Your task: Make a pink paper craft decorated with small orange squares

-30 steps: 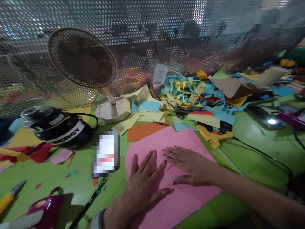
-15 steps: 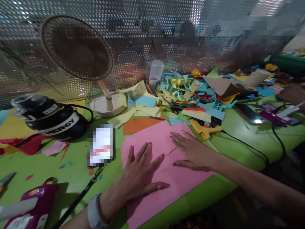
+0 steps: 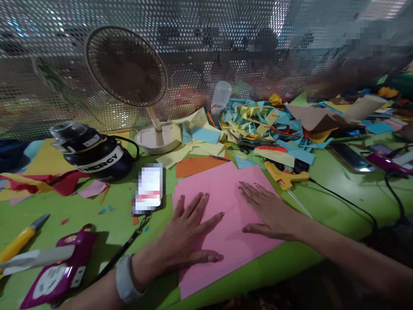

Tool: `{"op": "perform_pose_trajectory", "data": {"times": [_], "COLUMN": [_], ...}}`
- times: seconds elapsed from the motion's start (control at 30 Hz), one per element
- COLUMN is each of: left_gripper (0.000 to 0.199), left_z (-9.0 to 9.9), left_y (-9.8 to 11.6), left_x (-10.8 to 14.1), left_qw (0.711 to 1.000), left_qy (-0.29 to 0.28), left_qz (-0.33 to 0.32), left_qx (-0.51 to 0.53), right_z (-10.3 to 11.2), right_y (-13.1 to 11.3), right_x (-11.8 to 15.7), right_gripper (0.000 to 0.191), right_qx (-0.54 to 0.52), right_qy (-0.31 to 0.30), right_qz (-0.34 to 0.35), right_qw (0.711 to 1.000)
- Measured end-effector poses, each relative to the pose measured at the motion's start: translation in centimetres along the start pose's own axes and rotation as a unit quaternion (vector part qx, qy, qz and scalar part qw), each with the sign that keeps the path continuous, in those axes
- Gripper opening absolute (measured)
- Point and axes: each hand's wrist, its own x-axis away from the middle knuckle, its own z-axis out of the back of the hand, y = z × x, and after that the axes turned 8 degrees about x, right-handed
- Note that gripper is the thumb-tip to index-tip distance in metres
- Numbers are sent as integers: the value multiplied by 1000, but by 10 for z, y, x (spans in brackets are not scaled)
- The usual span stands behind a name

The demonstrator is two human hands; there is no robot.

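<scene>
From here, the left hand (image 3: 187,237) and right hand (image 3: 271,213) lie on pink paper (image 3: 227,237), perhaps several sheets, each grip flat, fingers apart; the paper rests on the green surface (image 3: 368,187).

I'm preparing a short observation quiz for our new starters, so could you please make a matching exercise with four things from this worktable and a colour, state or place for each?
Things:
1. Pink paper
2. Glue gun
3. Fan
4. Bottle

Descriptions:
A. Mostly black
B. Pale, with a round head
C. Under the left hand and right hand
D. Yellow

Right pairs: 1-C, 2-D, 3-B, 4-A.
</scene>
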Motion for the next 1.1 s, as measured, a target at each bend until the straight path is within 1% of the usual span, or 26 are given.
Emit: {"op": "perform_pose_trajectory", "data": {"times": [0.13, 0.27, 0.33, 0.4, 0.43, 0.47, 0.53, 0.57, 0.6, 0.63, 0.67, 0.77, 0.8, 0.87, 0.93, 1.0, 1.07, 1.1], "left_gripper": [88, 90, 91, 90, 89, 89, 87, 87, 86, 86, 86, 87, 87, 89, 89, 89, 89, 89], "left_z": [4, 11, 13, 14, 14, 14, 14, 13, 13, 12, 11, 11, 11, 13, 16, 18, 19, 20], "left_y": [-5, -9, -10, -12, -12, -12, -13, -14, -15, -16, -17, -18, -18, -16, -14, -11, -9, -8], "left_x": [20, 41, 49, 55, 56, 57, 58, 58, 59, 59, 59, 59, 59, 57, 56, 54, 53, 52], "left_qw": [1000, 1000, 999, 999, 999, 999, 999, 999, 999, 999, 999, 999, 999, 999, 999, 999, 999, 999], "left_qy": [-5, -17, -24, -29, -31, -32, -36, -36, -36, -35, -34, -41, -45, -46, -42, -40, -42, -42], "left_qz": [-12, -11, -12, -8, -6, -4, -4, -4, -6, -6, -7, -6, -5, -3, -2, 2, 6, 9], "left_qx": [-13, -19, -22, -22, -19, -17, -15, -15, -15, -15, -15, -17, -17, -13, -7, -6, -9, -10], "right_z": [-1, 3, 5, 7, 7, 8, 9, 9, 9, 8, 9, 11, 12, 16, 20, 22, 23, 23], "right_y": [10, 11, 4, -10, -19, -29, -46, -52, -53, -51, -46, -19, -10, 2, 5, 0, -8, -12], "right_x": [7, 7, 3, -4, -8, -12, -20, -22, -22, -21, -17, 2, 8, 11, 1, -20, -45, -56], "right_gripper": [98, 94, 96, 100, 101, 100, 97, 96, 96, 96, 97, 96, 94, 91, 85, 73, 62, 61], "right_qx": [26, 31, 34, 33, 27, 17, -19, -37, -51, -58, -58, -21, -8, 14, 30, 32, 8, -6], "right_qy": [-3, -16, -20, -14, -9, -6, -8, -17, -24, -31, -38, -49, -49, -29, 14, 61, 81, 77], "right_qz": [-18, -18, -35, -53, -49, -27, 54, 81, 91, 84, 59, -51, -77, -109, -125, -135, -136, -135], "right_qw": [999, 999, 999, 998, 998, 999, 998, 996, 994, 994, 996, 997, 996, 994, 992, 988, 987, 988]}}
